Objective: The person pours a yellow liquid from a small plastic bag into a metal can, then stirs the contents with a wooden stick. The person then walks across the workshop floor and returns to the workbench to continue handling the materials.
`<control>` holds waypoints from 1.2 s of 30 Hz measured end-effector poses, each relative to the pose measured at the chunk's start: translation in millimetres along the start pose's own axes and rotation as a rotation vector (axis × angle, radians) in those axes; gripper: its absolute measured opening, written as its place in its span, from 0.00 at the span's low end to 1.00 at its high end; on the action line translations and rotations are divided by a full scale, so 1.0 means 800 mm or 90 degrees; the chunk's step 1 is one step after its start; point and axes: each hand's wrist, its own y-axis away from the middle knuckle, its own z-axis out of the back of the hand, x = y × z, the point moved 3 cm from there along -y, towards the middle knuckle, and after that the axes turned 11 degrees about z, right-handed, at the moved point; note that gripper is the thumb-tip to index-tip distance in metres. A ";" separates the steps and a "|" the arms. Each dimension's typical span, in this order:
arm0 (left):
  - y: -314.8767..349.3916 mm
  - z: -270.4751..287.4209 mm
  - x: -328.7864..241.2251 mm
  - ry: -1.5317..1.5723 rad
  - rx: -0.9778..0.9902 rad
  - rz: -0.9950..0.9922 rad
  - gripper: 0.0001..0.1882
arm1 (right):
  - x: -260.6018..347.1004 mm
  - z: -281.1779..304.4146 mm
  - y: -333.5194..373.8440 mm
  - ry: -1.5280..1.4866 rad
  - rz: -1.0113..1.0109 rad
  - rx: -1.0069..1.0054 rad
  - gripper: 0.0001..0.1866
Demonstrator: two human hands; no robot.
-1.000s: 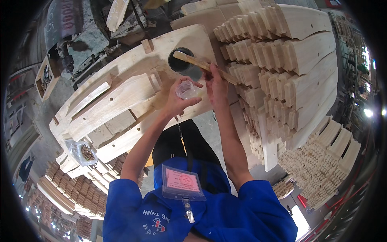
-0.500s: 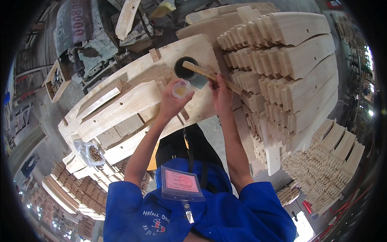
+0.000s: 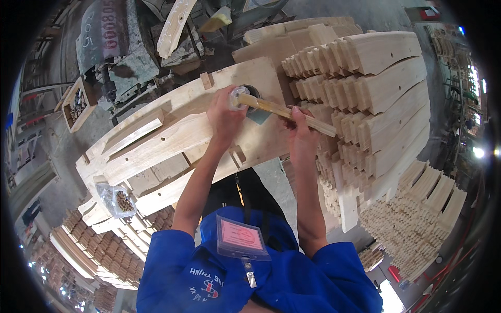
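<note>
My left hand [image 3: 224, 116] is wrapped round a small clear plastic cup [image 3: 234, 99], tilted above the wooden board [image 3: 261, 68]. In my right hand [image 3: 303, 130] is a flat wooden stick [image 3: 274, 107]. Its left end is at the cup's mouth; whether it goes inside I cannot tell. A dark round can [image 3: 253, 93] stands on the board just behind the cup and stick, which partly cover it. Beside the can lies a greenish flat patch [image 3: 257, 117].
Stacked shaped wooden parts [image 3: 386, 55] rise close by my right hand. Long wooden pieces [image 3: 177, 133] lie on the board to the left. A plastic bag of small wooden pegs [image 3: 124, 202] sits at the board's left end. Beyond stand a machine [image 3: 109, 83] and a wooden box [image 3: 78, 107].
The cup in my left hand has moved away from me, up to the can. My right hand has drawn the stick out of the can, bringing its end to the cup.
</note>
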 end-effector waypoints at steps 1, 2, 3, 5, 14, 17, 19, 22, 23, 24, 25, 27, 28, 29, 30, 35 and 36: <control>-0.001 -0.001 -0.004 0.000 0.000 -0.007 0.24 | 0.010 -0.004 0.000 0.049 0.010 -0.003 0.09; -0.002 -0.001 -0.007 0.000 -0.001 -0.014 0.24 | 0.019 -0.008 -0.001 0.091 0.026 0.007 0.09; -0.004 -0.002 -0.011 -0.001 -0.001 -0.020 0.24 | 0.027 -0.012 -0.003 0.134 0.041 0.018 0.09; -0.005 -0.003 -0.018 -0.009 0.001 -0.034 0.25 | 0.042 -0.022 -0.004 0.198 0.060 0.031 0.09; -0.002 -0.008 -0.062 -0.044 -0.055 -0.059 0.27 | 0.111 -0.074 0.010 0.424 0.318 0.183 0.07; -0.002 -0.002 -0.095 -0.036 -0.077 -0.052 0.27 | 0.144 -0.091 0.023 0.472 0.430 0.232 0.06; -0.003 0.003 -0.120 -0.042 -0.098 -0.052 0.27 | 0.160 -0.096 0.027 0.489 0.562 0.276 0.04; -0.005 0.010 -0.154 -0.051 -0.144 -0.073 0.25 | 0.192 -0.112 0.043 0.490 0.628 0.309 0.03; -0.006 0.012 -0.164 -0.044 -0.164 -0.092 0.24 | 0.198 -0.115 0.048 0.503 0.636 0.313 0.04; -0.007 0.013 -0.174 -0.037 -0.185 -0.110 0.24 | 0.205 -0.118 0.053 0.517 0.644 0.317 0.04; -0.008 0.013 -0.180 -0.035 -0.188 -0.109 0.23 | 0.210 -0.120 0.058 0.531 0.651 0.323 0.05; -0.010 0.012 -0.191 -0.030 -0.196 -0.106 0.22 | 0.218 -0.122 0.064 0.549 0.650 0.339 0.06; -0.010 0.013 -0.196 -0.030 -0.205 -0.108 0.22 | 0.220 -0.122 0.066 0.558 0.660 0.343 0.07; -0.010 0.014 -0.201 -0.029 -0.214 -0.109 0.21 | 0.223 -0.123 0.069 0.567 0.670 0.347 0.07; -0.010 0.014 -0.207 -0.028 -0.223 -0.110 0.21 | 0.227 -0.123 0.071 0.570 0.689 0.349 0.07; -0.012 0.021 -0.217 -0.055 -0.200 -0.048 0.14 | 0.235 -0.122 0.080 0.548 0.735 0.361 0.08; -0.012 0.023 -0.217 -0.070 -0.199 -0.042 0.14 | 0.235 -0.122 0.081 0.530 0.742 0.363 0.08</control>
